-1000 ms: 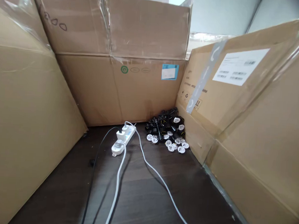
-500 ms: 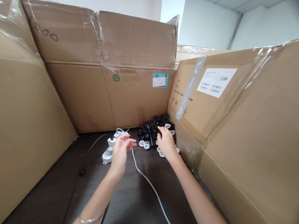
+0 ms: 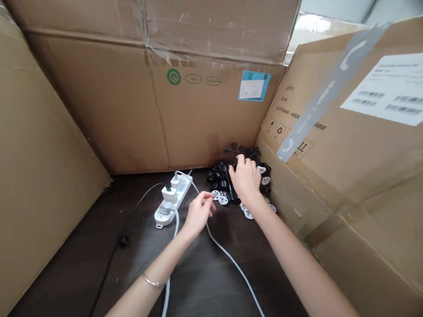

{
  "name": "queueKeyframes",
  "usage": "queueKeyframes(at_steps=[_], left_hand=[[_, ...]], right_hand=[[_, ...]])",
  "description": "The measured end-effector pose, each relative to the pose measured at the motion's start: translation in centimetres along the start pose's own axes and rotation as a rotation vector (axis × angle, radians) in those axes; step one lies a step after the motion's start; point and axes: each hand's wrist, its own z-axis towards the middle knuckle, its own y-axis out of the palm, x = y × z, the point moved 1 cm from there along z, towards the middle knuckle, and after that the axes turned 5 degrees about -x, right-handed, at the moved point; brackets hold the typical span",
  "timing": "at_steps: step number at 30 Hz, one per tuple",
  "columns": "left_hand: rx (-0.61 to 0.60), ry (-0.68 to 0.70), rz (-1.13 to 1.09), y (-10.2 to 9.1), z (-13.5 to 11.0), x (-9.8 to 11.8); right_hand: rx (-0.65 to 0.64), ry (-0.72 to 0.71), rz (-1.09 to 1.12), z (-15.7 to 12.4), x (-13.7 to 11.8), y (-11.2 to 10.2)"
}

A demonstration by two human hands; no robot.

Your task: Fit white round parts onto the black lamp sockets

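Note:
A pile of black parts (image 3: 217,178) with round white discs (image 3: 223,199) lies in the corner between two cardboard boxes. My right hand (image 3: 246,182) is over this pile, thumb apart from its bent fingers; no held thing shows, and whether it touches the parts is unclear. Lower and to the left, my left hand (image 3: 198,214) is beside the nearest discs, fingers loosely bent and apart, with nothing visible in them. A pale cable (image 3: 232,259) passes behind it.
A white power strip (image 3: 162,218) with plugs and adapters lies on the dark surface (image 3: 136,278), left of my left hand. A black cable (image 3: 109,266) runs down its left side. Cardboard boxes stand at left (image 3: 35,167), back (image 3: 192,124) and right (image 3: 367,196).
The view has moved closer and tilted down. My left hand has shifted right, away from the power strip toward the discs. My right hand has reached farther over the black parts.

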Motion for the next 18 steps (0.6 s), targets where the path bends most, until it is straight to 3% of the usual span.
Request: queueKeyframes(at_steps=[3, 7, 10, 13, 18], left_hand=[[0.001, 0.052, -0.117, 0.6, -0.7, -0.6], [0.112, 0.07, -0.346, 0.7, -1.9, -1.2], [0.186, 0.117, -0.266, 0.6, -2.9, -1.9], [0.161, 0.187, -0.105, 0.5, -3.3, -2.4], [0.105, 0.28, 0.046, 0.2, -3.0, -2.5]], right_hand=[[0.085, -0.094, 0.227, -2.8, -1.3, -1.7], [-0.012, -0.223, 0.424, -8.1, -2.5, -0.9], [-0.083, -0.244, 0.441, -10.8, -2.6, 1.1], [-0.106, -0.248, 0.451, -11.8, -2.3, 2.3], [-0.114, -0.356, 0.551, -12.1, -1.2, 2.1]])
